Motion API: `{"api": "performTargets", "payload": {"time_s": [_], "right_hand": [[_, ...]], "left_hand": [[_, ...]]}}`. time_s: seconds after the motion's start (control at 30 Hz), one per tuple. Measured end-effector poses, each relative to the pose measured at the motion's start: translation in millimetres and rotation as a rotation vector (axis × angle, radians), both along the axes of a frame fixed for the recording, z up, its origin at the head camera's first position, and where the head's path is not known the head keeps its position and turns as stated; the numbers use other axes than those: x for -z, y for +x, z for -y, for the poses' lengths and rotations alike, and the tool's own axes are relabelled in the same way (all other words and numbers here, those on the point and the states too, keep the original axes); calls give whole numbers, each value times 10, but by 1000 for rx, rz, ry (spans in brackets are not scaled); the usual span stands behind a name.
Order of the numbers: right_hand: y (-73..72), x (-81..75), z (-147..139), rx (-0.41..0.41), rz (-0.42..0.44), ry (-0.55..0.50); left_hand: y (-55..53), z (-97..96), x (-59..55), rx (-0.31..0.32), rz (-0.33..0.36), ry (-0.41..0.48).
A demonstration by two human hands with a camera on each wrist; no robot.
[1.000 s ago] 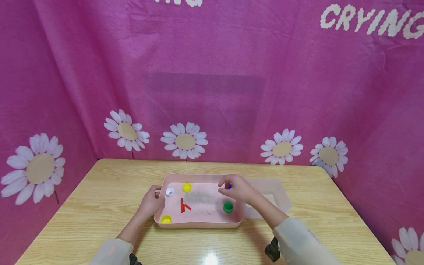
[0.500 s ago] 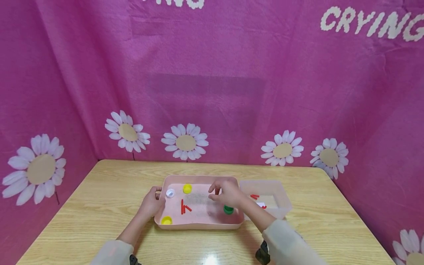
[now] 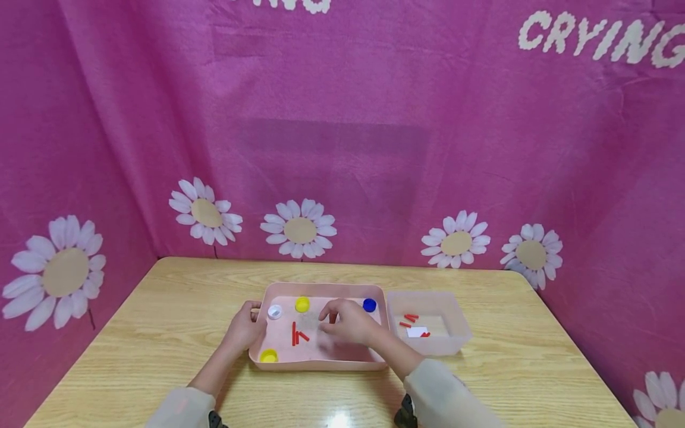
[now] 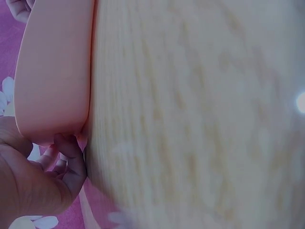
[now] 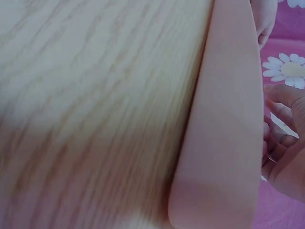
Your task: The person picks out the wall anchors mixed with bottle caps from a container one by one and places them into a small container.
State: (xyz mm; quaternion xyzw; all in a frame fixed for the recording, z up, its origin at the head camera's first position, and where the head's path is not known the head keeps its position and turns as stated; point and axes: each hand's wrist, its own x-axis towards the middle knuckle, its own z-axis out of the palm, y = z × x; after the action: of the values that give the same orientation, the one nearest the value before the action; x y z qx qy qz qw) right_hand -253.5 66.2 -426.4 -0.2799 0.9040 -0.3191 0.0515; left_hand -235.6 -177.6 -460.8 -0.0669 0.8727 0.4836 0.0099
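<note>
My left hand (image 3: 247,326) grips the left end of a shallow pink tray (image 3: 316,364). In the left wrist view its thumb and curled fingers close on the tray's end wall. Over the tray's middle hovers my right hand (image 3: 348,321), its fingers loosely bent, with nothing visible between them. Red sticks (image 3: 294,334) lie in the tray, left of the right hand. Two yellow caps (image 3: 302,304), a white cap (image 3: 275,311) and a blue cap (image 3: 369,305) rest near the tray's sides. The right hand and forearm hide the tray floor beneath them.
A translucent box (image 3: 456,324) stands against the tray's right side. Inside it lie several red pieces (image 3: 411,317) and a white card (image 3: 417,332). Both containers are on a wooden table (image 3: 514,362), with a pink flowered cloth (image 3: 342,148) behind.
My right hand has moved left from the tray's right side to its middle. The blue cap and the box's contents have come into view; the green cap is now hidden. The left hand stays put.
</note>
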Motion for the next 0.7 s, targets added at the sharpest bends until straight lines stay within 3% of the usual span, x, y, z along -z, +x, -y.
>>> {"api": "performTargets", "payload": {"time_s": [0.23, 0.7], "right_hand": [[5, 123, 122, -11, 44, -26], [37, 246, 343, 51, 137, 19]], "left_hand": [[1, 7, 10, 3, -12, 5], [-14, -4, 20, -2, 12, 6]]}}
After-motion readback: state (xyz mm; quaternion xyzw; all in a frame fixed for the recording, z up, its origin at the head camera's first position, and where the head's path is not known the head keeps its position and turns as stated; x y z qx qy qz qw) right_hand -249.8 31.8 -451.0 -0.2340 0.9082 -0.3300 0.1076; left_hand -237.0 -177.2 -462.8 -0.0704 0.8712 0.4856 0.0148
